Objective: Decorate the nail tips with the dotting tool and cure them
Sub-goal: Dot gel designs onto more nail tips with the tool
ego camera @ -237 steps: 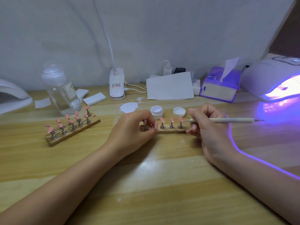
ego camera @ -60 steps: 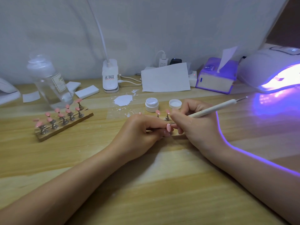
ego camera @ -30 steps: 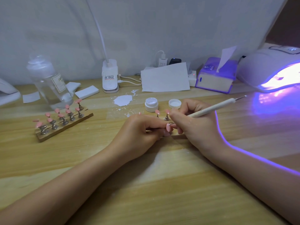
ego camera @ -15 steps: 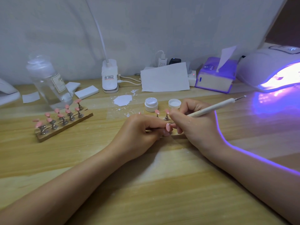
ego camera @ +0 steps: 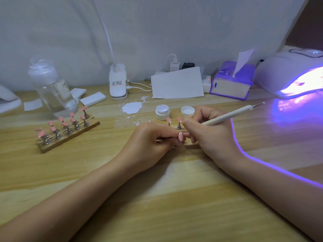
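Observation:
My left hand (ego camera: 150,142) pinches a pink nail tip (ego camera: 180,136) on its small stand at the table's middle. My right hand (ego camera: 209,135) grips the cream dotting tool (ego camera: 229,117) like a pen, its fine point touching that nail tip. Two more pink tips (ego camera: 169,120) stand on the wooden holder behind my fingers; the holder is mostly hidden. A second wooden holder (ego camera: 68,131) with several pink tips lies at the left. The white gel pot (ego camera: 162,112) is open, its lid (ego camera: 187,111) beside it. The curing lamp (ego camera: 293,74) glows purple at the far right.
A clear pump bottle (ego camera: 52,89) stands at the back left beside white pads (ego camera: 93,101). A white smear (ego camera: 131,108) marks the table. A clip lamp base (ego camera: 118,82), a sheet of paper (ego camera: 177,83), a tissue box (ego camera: 230,81) and chargers line the back wall.
About eight seconds ago my right hand held the tool flat beside the holder; since then it has brought the point onto the tip my left hand pinches. Over the last second nothing visibly moves.

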`<state>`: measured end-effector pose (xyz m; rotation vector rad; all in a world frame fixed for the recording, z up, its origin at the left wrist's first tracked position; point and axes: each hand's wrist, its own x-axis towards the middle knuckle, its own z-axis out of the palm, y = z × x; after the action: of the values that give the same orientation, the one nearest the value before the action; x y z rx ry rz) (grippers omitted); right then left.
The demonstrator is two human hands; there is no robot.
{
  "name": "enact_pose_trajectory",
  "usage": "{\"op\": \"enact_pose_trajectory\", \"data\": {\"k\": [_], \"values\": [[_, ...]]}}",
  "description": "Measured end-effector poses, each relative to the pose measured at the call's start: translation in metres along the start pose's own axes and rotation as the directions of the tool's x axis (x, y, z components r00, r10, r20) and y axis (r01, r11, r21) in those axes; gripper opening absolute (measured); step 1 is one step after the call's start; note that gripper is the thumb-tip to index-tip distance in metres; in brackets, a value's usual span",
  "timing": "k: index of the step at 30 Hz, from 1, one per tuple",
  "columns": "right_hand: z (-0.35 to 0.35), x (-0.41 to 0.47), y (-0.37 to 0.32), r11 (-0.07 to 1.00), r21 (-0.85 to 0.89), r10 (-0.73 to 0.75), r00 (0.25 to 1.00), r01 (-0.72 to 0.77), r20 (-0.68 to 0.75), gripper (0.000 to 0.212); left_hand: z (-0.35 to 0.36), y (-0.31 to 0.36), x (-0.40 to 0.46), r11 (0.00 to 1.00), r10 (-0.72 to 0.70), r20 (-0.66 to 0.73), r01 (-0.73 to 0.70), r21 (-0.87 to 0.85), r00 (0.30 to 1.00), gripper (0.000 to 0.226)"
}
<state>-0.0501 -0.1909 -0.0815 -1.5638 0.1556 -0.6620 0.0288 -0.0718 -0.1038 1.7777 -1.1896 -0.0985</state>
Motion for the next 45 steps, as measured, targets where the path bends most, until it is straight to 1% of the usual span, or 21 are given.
{"op": "enact_pose_trajectory", "data": {"k": [5,8,12,16,19,26,29,33,40,45], "values": [[-0.0006,0.0005,0.0010,1.000,-0.012,-0.006,1.000,0.006,-0.003,0.030,-0.0002,0.0005,0.0000,1.000,-0.007,-0.002,0.007,-0.002,1.000,0.018],[-0.0006,0.0004,0.0012,1.000,-0.009,-0.004,1.000,0.004,-0.007,0.028,0.0000,0.0008,-0.0002,1.000,-0.010,0.000,0.010,0.003,1.000,0.014],[-0.0005,0.0000,0.0007,1.000,-0.018,-0.008,1.000,0.009,0.006,0.030,-0.0004,0.0015,-0.0002,1.000,-0.016,0.006,0.016,-0.013,1.000,0.013],[-0.0003,0.0001,0.0001,1.000,-0.021,-0.002,1.000,0.001,-0.009,0.029,-0.0002,0.0022,0.0002,1.000,-0.021,0.001,0.021,-0.018,1.000,0.018],[0.0001,0.0000,0.0000,1.000,-0.007,-0.001,1.000,0.001,0.006,0.028,-0.0003,0.0024,0.0002,1.000,-0.012,0.000,0.012,-0.024,1.000,0.023],[-0.0003,0.0006,0.0007,1.000,-0.016,-0.004,1.000,0.004,-0.004,0.028,-0.0005,0.0012,0.0002,1.000,0.001,0.004,-0.001,0.008,1.000,0.016],[-0.0005,-0.0003,0.0004,1.000,-0.024,-0.014,1.000,0.014,0.016,0.031,-0.0002,0.0006,0.0004,1.000,0.002,0.001,-0.002,-0.001,1.000,0.017],[-0.0001,0.0002,0.0007,0.999,-0.029,-0.013,1.000,0.013,-0.011,0.028,-0.0001,-0.0006,0.0004,1.000,0.016,0.002,-0.016,0.010,1.000,0.015],[-0.0003,0.0004,0.0009,0.999,-0.035,-0.016,1.000,0.015,-0.005,0.028,0.0001,-0.0022,0.0006,1.000,0.017,-0.003,-0.017,0.003,1.000,0.015],[-0.0005,0.0006,0.0022,0.999,-0.041,-0.023,1.000,0.023,0.001,0.035,-0.0001,-0.0012,0.0004,1.000,0.020,0.001,-0.020,-0.009,1.000,0.012]]}}
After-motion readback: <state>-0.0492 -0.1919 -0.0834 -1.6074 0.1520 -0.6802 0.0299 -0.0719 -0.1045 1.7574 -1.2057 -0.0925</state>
